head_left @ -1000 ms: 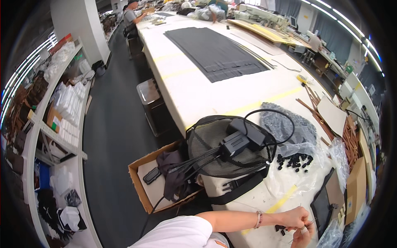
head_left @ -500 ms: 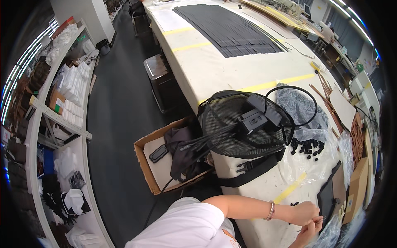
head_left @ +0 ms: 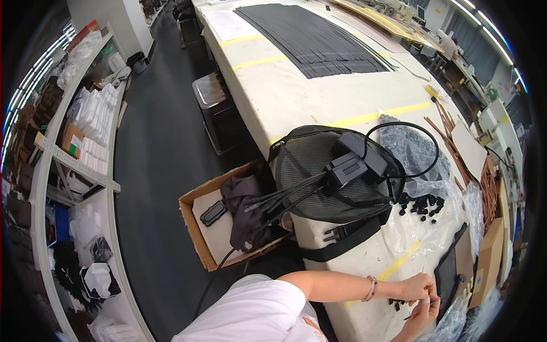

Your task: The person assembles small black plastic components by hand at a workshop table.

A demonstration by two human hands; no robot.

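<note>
My left hand (head_left: 417,286) reaches across from a white sleeve, with a beaded bracelet (head_left: 371,288) on its wrist. Its fingers are closed in a pinch. Just below it, my right hand (head_left: 422,317) is also closed, its fingertips meeting those of the left. Something thin and small shows at the fingers, too fine to name. A few small black pieces (head_left: 397,304) lie on the table by my left wrist. Beyond my hands, more small black pieces (head_left: 423,206) are heaped on a clear plastic sheet (head_left: 399,231).
A black mesh bag (head_left: 307,154) with a black device (head_left: 347,170) and cables stands on the white table (head_left: 268,85). Long dark strips (head_left: 307,40) lie farther off. A cardboard box (head_left: 194,228) is left of the table. Shelving (head_left: 77,165) lines the left side; cartons (head_left: 487,256) stand right.
My hands have shifted slightly left and changed their finger pose, still together. More of the small black pieces show beside my left wrist.
</note>
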